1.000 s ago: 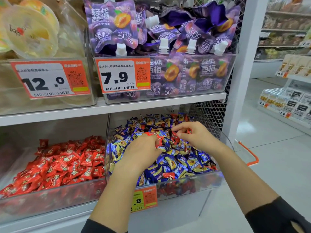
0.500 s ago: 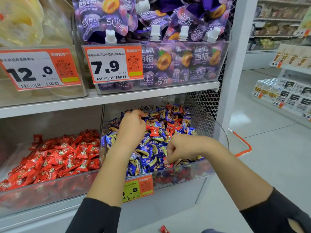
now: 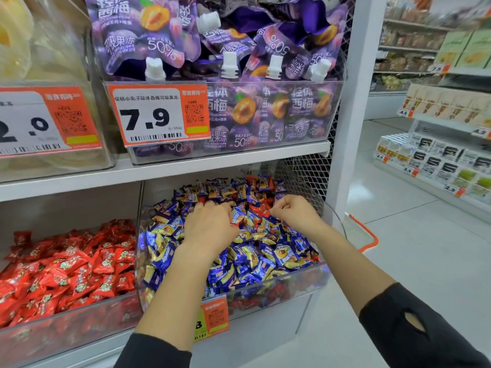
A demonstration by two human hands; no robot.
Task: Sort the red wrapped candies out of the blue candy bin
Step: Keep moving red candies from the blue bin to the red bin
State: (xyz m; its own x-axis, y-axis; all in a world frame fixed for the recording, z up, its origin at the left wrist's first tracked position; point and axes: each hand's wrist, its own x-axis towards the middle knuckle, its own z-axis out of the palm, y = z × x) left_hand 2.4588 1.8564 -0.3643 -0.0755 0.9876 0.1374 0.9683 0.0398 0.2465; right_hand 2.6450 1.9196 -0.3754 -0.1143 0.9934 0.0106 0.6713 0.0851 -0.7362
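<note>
The clear blue candy bin on the lower shelf is heaped with blue wrapped candies. A few red wrapped candies lie among them near the middle and back. My left hand rests on the pile with curled fingers, and red wrapper shows at its fingertips. My right hand is over the middle of the pile, its curled fingertips pinching at a red candy. The red candy bin stands just left of the blue one, full of red candies.
A white shelf board hangs low over the bins and carries a bin of purple jelly pouches. A white post and wire mesh close the right side. An orange basket handle sits on the floor behind.
My right hand has moved from the bin's front edge up to the middle of the pile. My left hand has shifted slightly toward the centre, still curled. The view has come closer.
</note>
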